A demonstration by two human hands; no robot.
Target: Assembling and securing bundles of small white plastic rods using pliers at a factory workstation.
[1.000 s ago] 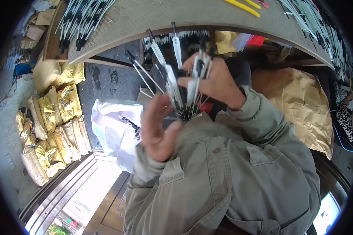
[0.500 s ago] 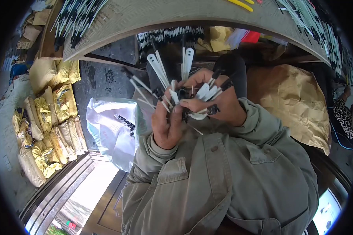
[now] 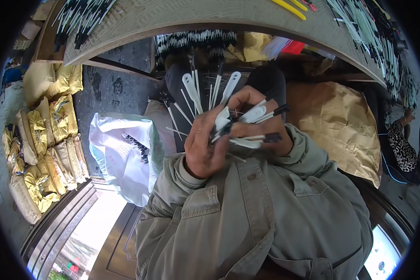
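In front of my chest, my two hands hold a ring-like bunch of white plastic strips (image 3: 231, 87) and thin pale rods with black ends (image 3: 219, 70), fanning outward. My left hand (image 3: 201, 142) is closed at the left side of the bunch, its thumb blurred near the dark middle. On the other side my right hand (image 3: 276, 135) curls its fingers round the bunch, with strips and rods sticking out across its back. What joins the pieces at the centre is mostly hidden by my fingers.
A bench (image 3: 172, 14) crosses the front, bearing rod bundles (image 3: 86, 21) at the left, more rods (image 3: 359, 37) at the right, and yellow tool handles (image 3: 289, 8). A whitish plastic bag (image 3: 109, 158) and gold packages (image 3: 60, 116) lie left; brown paper (image 3: 340, 123) lies right, with a person's patterned sleeve (image 3: 401, 147) beyond.
The bunch has turned in my hands, so its strips and rods point in other directions. My left thumb has shifted off the middle, toward the lower side. The view has moved slightly.
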